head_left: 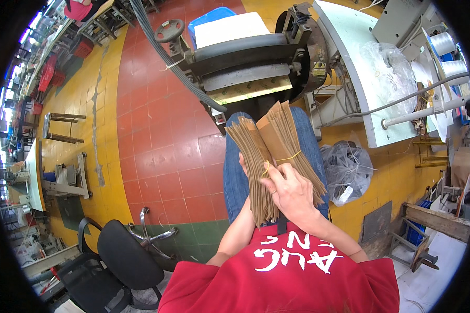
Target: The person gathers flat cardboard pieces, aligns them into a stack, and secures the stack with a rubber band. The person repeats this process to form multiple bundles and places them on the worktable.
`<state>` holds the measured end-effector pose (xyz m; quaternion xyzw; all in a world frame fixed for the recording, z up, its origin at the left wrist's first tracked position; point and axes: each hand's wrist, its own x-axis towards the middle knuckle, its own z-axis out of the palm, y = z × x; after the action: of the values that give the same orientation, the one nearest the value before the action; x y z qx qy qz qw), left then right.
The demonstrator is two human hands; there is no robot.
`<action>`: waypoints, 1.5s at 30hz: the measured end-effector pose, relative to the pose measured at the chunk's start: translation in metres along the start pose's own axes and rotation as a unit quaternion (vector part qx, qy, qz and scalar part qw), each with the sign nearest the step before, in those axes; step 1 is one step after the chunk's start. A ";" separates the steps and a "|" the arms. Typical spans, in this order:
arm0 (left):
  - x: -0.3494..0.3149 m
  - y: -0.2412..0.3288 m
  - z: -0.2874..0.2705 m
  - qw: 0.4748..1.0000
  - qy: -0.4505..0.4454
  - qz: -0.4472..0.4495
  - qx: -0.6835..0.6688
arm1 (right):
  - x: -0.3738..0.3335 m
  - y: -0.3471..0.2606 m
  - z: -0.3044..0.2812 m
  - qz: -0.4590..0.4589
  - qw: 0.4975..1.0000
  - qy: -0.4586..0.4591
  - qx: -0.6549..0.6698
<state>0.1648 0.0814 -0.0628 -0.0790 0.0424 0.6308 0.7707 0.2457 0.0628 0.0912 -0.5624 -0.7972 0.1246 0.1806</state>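
Note:
Two thick bundles of thin brown strips rest side by side on my lap. The left bundle (253, 172) stands on edge, its strips fanned at the far end. My left hand (243, 163) grips it from the left side and below, mostly hidden by the strips. Bent over its top is my right hand (292, 192), fingers pinched at a thin yellow rubber band (267, 169). The right bundle (287, 133) leans against my thigh, with another yellow band (290, 156) around its middle. My right hand's knuckles lie close to that bundle's near part.
Just ahead stands a roller machine (245, 62) with a handwheel (169, 31) and a grey hose (159, 49). A white worktable (368, 109) is at right, above a clear plastic bag (347, 169) on the floor. Behind on the left is a black chair (128, 255); a stool (62, 128) stands farther left.

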 end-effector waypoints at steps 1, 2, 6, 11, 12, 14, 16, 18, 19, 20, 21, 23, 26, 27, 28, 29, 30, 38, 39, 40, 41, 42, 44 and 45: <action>-0.001 0.000 -0.001 1.000 0.002 0.004 0.003 | 0.001 0.000 0.002 0.000 1.000 -0.001 -0.013; -0.001 -0.001 -0.002 1.000 0.003 0.010 0.008 | 0.003 0.001 0.004 0.012 0.999 -0.012 -0.044; -0.003 -0.001 -0.007 0.997 0.039 0.045 0.050 | 0.008 0.004 0.010 0.043 0.990 -0.002 -0.136; -0.003 -0.002 -0.006 0.997 -0.071 -0.005 0.017 | 0.010 0.011 0.009 0.060 0.992 -0.003 -0.112; -0.003 -0.002 -0.004 0.999 -0.038 -0.016 0.021 | 0.010 0.012 0.008 0.066 0.992 0.014 -0.107; -0.004 -0.004 0.001 0.996 0.029 -0.006 0.082 | 0.009 0.013 0.006 0.066 0.992 0.040 -0.100; -0.004 -0.003 0.008 0.994 0.049 -0.012 0.100 | 0.009 0.016 0.002 0.086 0.993 0.044 -0.067; -0.005 -0.002 0.013 0.993 0.051 -0.017 0.109 | 0.007 0.021 -0.006 0.124 0.989 0.021 0.083; -0.005 -0.001 0.015 0.992 0.052 -0.016 0.111 | 0.005 0.025 -0.012 0.127 0.979 0.008 0.161; -0.004 -0.001 0.016 0.992 0.052 -0.016 0.113 | 0.007 0.033 -0.017 0.124 0.961 -0.012 0.246; -0.004 0.001 0.017 0.993 0.052 -0.006 0.105 | 0.007 0.038 -0.022 0.186 0.881 -0.050 0.432; -0.003 0.001 0.016 0.995 0.021 -0.054 0.076 | 0.006 0.053 -0.036 0.288 0.732 -0.152 0.599; -0.003 0.000 0.016 0.997 0.025 -0.070 0.037 | 0.006 0.060 -0.048 0.253 0.650 -0.161 0.698; -0.003 -0.001 0.017 0.996 0.025 -0.074 0.037 | 0.007 0.061 -0.051 0.242 0.623 -0.167 0.725; -0.004 -0.001 0.019 0.996 0.020 -0.080 0.036 | 0.008 0.063 -0.057 0.224 0.622 -0.176 0.730; -0.005 -0.002 0.021 0.996 0.013 -0.086 0.036 | 0.010 0.064 -0.061 0.221 0.655 -0.154 0.706; -0.006 -0.002 0.024 0.995 0.008 -0.090 0.038 | 0.012 0.066 -0.065 0.208 0.682 -0.142 0.687; -0.006 0.008 0.045 0.958 -0.145 -0.237 -0.069 | 0.004 0.099 -0.069 0.257 0.512 -0.020 0.820; -0.005 0.010 0.048 0.958 -0.153 -0.236 -0.061 | 0.004 0.106 -0.064 0.248 0.536 -0.032 0.806; -0.008 0.011 0.051 0.956 -0.140 -0.241 -0.087 | 0.005 0.114 -0.058 0.209 0.567 -0.063 0.794; -0.007 0.013 0.054 0.954 -0.139 -0.256 -0.074 | 0.006 0.121 -0.053 0.151 0.596 -0.080 0.785; -0.008 0.017 0.057 0.951 -0.138 -0.271 -0.060 | 0.004 0.126 -0.047 0.254 0.673 -0.085 0.690; -0.010 0.024 0.063 0.956 -0.099 -0.278 -0.006 | 0.002 0.130 -0.032 0.213 0.754 -0.057 0.619; -0.010 0.025 0.064 0.958 -0.100 -0.266 0.023 | 0.000 0.129 -0.024 0.197 0.792 -0.049 0.576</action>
<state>0.1363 0.0877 -0.0001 -0.0061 -0.0426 0.4064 0.9127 0.3656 0.1063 0.0614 -0.4922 -0.4572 0.6210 0.4038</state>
